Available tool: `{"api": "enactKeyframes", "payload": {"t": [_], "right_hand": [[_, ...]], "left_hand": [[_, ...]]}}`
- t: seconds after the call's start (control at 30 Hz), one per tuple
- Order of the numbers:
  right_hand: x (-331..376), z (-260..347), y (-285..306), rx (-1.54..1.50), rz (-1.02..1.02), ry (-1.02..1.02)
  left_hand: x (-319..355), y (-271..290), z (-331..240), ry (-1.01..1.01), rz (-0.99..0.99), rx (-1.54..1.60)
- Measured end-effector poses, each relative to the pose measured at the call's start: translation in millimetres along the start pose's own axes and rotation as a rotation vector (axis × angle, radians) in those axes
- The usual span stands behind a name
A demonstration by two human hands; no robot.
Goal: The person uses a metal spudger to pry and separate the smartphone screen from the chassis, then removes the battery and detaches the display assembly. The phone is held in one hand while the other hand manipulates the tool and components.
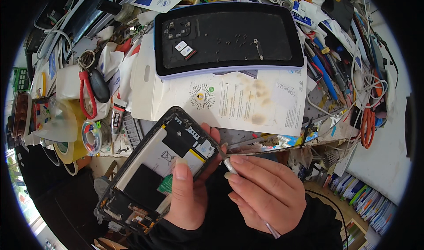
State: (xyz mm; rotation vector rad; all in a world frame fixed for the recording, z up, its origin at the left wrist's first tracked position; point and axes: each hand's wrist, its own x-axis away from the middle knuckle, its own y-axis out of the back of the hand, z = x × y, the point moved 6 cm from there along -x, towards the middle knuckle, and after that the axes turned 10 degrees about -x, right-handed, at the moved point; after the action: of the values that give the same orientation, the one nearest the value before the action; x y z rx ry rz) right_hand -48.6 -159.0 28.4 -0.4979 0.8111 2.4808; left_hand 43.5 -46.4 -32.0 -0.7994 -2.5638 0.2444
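My left hand [190, 197] grips an opened smartphone [145, 179], tilted, its insides facing up. The thumb lies over the battery [166, 156], and the fingers wrap behind the far right edge. Inside show black covers, a green sticker and yellow strips. My right hand [269, 192] pinches a slim silver tool [229, 165] like a pen-shaped knife or pry blade. Its thin tip meets the phone's upper right edge; whether it is inserted there I cannot tell. Beyond them lies a black, lavender-rimmed tray [212, 29], bearing small screws, a metal bracket [258, 49] and a SIM tray with white cards [182, 47].
A stained white cardboard sheet [274, 104] lies under the black tray. Clutter surrounds it: a glue tube [118, 114], a wire spool [92, 136], keys with a red strap [85, 91], screwdrivers [324, 73] and tangled cables [366, 89]. Beyond the bench's near edge at right stand several booklets [375, 201].
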Motion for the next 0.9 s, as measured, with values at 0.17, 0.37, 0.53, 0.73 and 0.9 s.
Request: {"api": "enactKeyframes", "payload": {"t": [0.17,0.37,0.53,0.73,0.9], "right_hand": [[-3.2,-4.5,-6.5,-0.006,-0.049,0.068],[-6.1,-8.1,-9.0,-0.02,0.05,-0.01],[-6.2,-2.5,-5.6,-0.003,-0.027,0.015],[-8.6,-4.3,-7.1,-0.011,-0.031,0.025],[-3.9,-2.1,-4.4,-0.022,-0.031,0.009]], "left_hand": [[-1.2,1.8,-1.6,0.022,-0.021,0.022],[-1.6,5.2,-0.3,0.054,-0.056,0.042],[-2.2,4.4,1.2,0.043,-0.069,0.085],[-1.9,4.0,-2.7,0.059,-0.087,0.083],[-2.1,2.3,-1.7,0.039,-0.09,0.08]]}}
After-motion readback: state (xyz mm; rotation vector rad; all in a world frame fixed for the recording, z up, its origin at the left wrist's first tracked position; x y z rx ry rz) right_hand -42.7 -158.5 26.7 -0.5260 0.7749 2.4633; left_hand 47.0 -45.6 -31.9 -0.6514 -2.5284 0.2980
